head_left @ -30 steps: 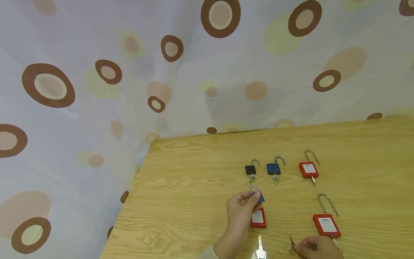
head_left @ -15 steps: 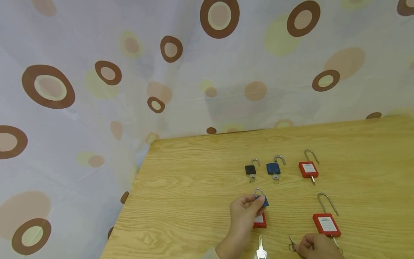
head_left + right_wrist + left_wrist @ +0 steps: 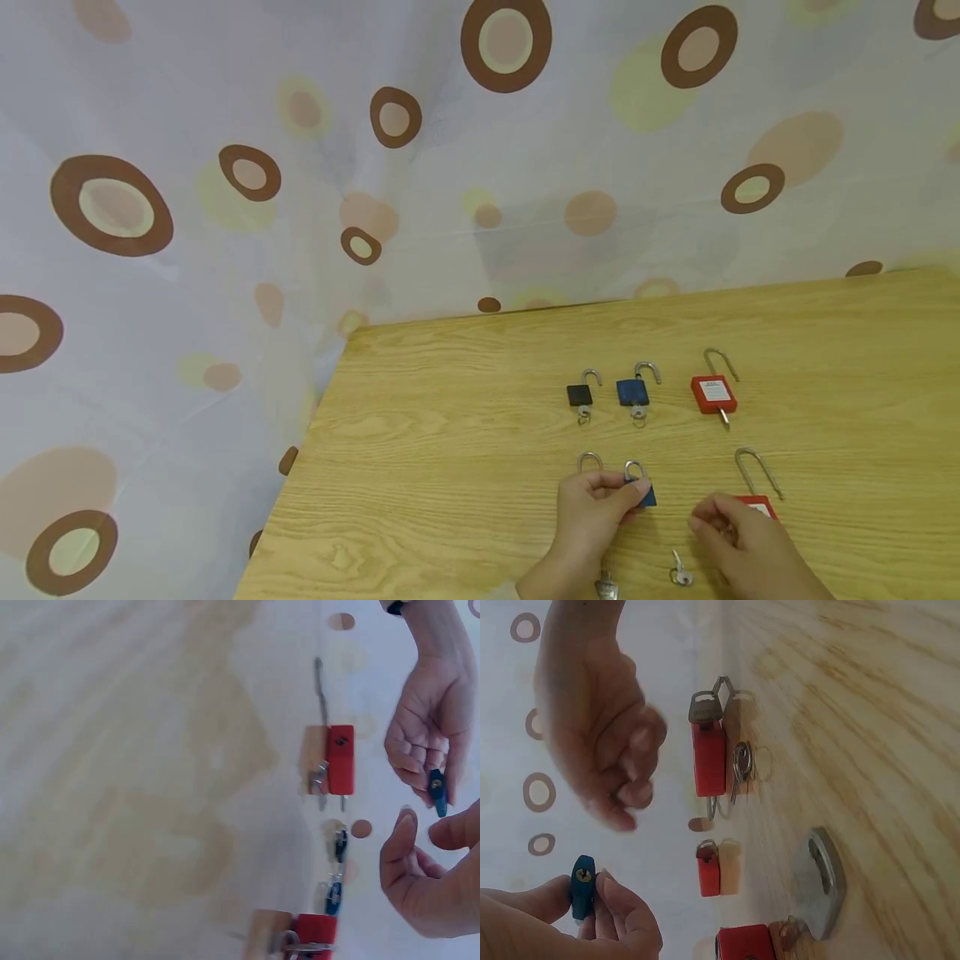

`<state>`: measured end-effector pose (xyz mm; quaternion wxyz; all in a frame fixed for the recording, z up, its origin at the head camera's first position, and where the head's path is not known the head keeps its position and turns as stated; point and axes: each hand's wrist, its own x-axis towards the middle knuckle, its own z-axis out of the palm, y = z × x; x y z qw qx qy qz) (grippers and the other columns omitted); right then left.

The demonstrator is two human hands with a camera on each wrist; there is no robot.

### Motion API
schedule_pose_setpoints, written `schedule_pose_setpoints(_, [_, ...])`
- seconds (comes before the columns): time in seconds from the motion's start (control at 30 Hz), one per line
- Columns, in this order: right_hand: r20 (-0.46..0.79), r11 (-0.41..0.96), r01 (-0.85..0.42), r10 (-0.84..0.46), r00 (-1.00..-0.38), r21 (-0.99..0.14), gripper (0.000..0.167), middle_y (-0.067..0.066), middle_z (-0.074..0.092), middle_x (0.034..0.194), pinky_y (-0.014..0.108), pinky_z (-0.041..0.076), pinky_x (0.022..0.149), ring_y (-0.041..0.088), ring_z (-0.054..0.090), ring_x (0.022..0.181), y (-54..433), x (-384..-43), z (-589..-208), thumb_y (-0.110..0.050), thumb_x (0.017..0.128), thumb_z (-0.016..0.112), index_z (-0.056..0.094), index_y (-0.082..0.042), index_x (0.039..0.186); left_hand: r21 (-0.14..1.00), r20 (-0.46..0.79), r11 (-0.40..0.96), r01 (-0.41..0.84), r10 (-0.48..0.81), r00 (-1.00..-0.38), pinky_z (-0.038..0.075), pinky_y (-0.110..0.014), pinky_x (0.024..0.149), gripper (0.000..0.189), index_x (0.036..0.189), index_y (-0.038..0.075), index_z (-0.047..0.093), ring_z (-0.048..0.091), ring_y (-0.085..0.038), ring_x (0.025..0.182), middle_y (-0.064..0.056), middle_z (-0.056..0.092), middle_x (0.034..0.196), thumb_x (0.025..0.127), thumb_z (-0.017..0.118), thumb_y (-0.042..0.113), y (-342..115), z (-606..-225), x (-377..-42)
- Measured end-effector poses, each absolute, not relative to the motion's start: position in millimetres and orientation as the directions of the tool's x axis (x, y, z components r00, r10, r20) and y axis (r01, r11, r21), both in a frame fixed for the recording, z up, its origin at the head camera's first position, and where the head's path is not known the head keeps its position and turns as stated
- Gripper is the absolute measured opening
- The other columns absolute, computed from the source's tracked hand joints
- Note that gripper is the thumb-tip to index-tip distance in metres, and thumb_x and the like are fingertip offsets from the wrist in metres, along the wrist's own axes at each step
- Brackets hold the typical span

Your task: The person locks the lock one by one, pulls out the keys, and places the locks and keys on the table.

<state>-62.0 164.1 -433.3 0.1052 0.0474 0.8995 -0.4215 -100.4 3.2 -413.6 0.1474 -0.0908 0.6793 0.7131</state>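
Fingers and thumb of the left hand (image 3: pixel 595 521) pinching a blue padlock (image 3: pixel 645 497) by its sides, raised off the table (image 3: pixel 420 417), shackle pointing away past the fingertips, keyhole turned toward the wearer. Across a gap to the right of that grip, the right hand (image 3: pixel 742 542), fingers loosely bent, thumb and forefinger apart. On the table near the right fingertips, a small key with a ring (image 3: pixel 681 575). Behind the right fingers, partly hidden, a near red padlock (image 3: pixel 759 503), shackle open, key in its base. Beneath the left fingers, a covered red padlock (image 3: pixel 748 943), its shackle arch rising past the knuckles; closer in than the left fingers, a flat metal key (image 3: pixel 607 590). Beyond both hands' fingers, left to right, a black padlock (image 3: pixel 579 396), a second blue padlock (image 3: pixel 632 392) and a far red padlock (image 3: pixel 712 392), shackles open, keys fitted. Farthest out, a patterned cloth (image 3: pixel 427 200).
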Motion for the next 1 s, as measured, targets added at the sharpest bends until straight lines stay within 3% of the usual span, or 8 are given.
schedule_pose_setpoints(0.13, [-0.132, 0.451, 0.121, 0.008, -0.991, -0.884, 0.027, 0.003, 0.056, 0.079, 0.023, 0.044, 0.05, 0.008, 0.048, 0.053, 157, -66, -420, -0.008, 0.097, 0.047, 0.048, 0.007, 0.119, 0.949, -0.307, -0.026, -0.313, 0.123, -0.944, 0.055, -0.023, 0.063, 0.012, 0.086, -0.001, 0.068, 0.062, -0.005, 0.061, -0.009, 0.071, 0.077, 0.078, 0.072, 0.008, 11, -417, -98])
schedule_pose_setpoints(0.33, [-0.133, 0.326, 0.123, -0.006, -0.991, -0.937, 0.033, 0.003, 0.057, 0.079, 0.023, 0.049, 0.053, 0.007, 0.054, 0.059, 154, -73, -420, -0.003, 0.096, 0.045, 0.04, 0.011, 0.125, 0.964, -0.267, 0.032, -0.265, 0.104, -0.958, 0.051, -0.016, 0.058, 0.013, 0.085, 0.0, 0.07, 0.054, -0.002, 0.059, -0.002, 0.069, 0.075, 0.079, 0.072, 0.011, 23, -418, -98])
schedule_pose_setpoints(0.47, [-0.237, 0.329, 0.237, 0.041, -0.971, -0.914, 0.032, 0.004, 0.059, 0.085, 0.023, 0.051, 0.056, 0.007, 0.056, 0.063, 156, -78, -420, -0.004, 0.096, 0.046, 0.041, 0.01, 0.125, 0.963, -0.244, 0.148, -0.227, 0.104, -0.964, 0.05, -0.014, 0.056, 0.012, 0.087, 0.0, 0.071, 0.058, -0.003, 0.06, 0.001, 0.068, 0.074, 0.08, 0.071, 0.009, 28, -418, -99])
schedule_pose_setpoints(0.63, [-0.317, 0.351, 0.325, 0.081, -0.945, -0.878, 0.029, 0.003, 0.058, 0.08, 0.023, 0.049, 0.052, 0.01, 0.054, 0.058, 159, -84, -427, -0.003, 0.093, 0.048, 0.046, 0.01, 0.119, 0.93, -0.132, 0.363, -0.062, 0.169, -0.977, 0.043, -0.01, 0.048, 0.01, 0.088, -0.003, 0.071, 0.054, 0.003, 0.055, 0.0, 0.067, 0.068, 0.08, 0.068, 0.002, 31, -421, -99])
schedule_pose_setpoints(0.73, [-0.318, 0.4, 0.323, 0.081, -0.945, -0.858, 0.025, 0.003, 0.056, 0.07, 0.023, 0.047, 0.047, 0.012, 0.052, 0.052, 158, -85, -433, -0.003, 0.092, 0.049, 0.049, 0.01, 0.113, 0.864, -0.118, 0.503, -0.003, 0.196, -0.974, 0.038, -0.009, 0.044, 0.006, 0.08, -0.001, 0.071, 0.048, 0.005, 0.052, 0.002, 0.064, 0.063, 0.081, 0.068, 0.003, 34, -424, -99])
schedule_pose_setpoints(0.83, [-0.301, 0.463, 0.301, 0.077, -0.951, -0.834, 0.019, 0.003, 0.053, 0.063, 0.024, 0.045, 0.043, 0.013, 0.051, 0.047, 156, -87, -438, -0.003, 0.091, 0.049, 0.052, 0.01, 0.105, 0.778, -0.133, 0.628, 0.014, 0.187, -0.973, 0.037, -0.011, 0.042, 0.014, 0.068, 0.003, 0.068, 0.047, 0.002, 0.051, 0.002, 0.06, 0.059, 0.081, 0.069, 0.007, 39, -426, -98])
schedule_pose_setpoints(1.0, [-0.22, 0.617, 0.219, 0.075, -0.973, -0.756, 0.011, 0.002, 0.053, 0.065, 0.022, 0.039, 0.047, 0.012, 0.048, 0.053, 154, -91, -442, -0.004, 0.089, 0.051, 0.056, 0.005, 0.093, 0.615, -0.089, 0.785, 0.079, 0.169, -0.982, 0.037, -0.017, 0.042, 0.024, 0.058, 0.007, 0.059, 0.048, -0.005, 0.051, 0.001, 0.054, 0.055, 0.077, 0.072, 0.013, 46, -427, -97])
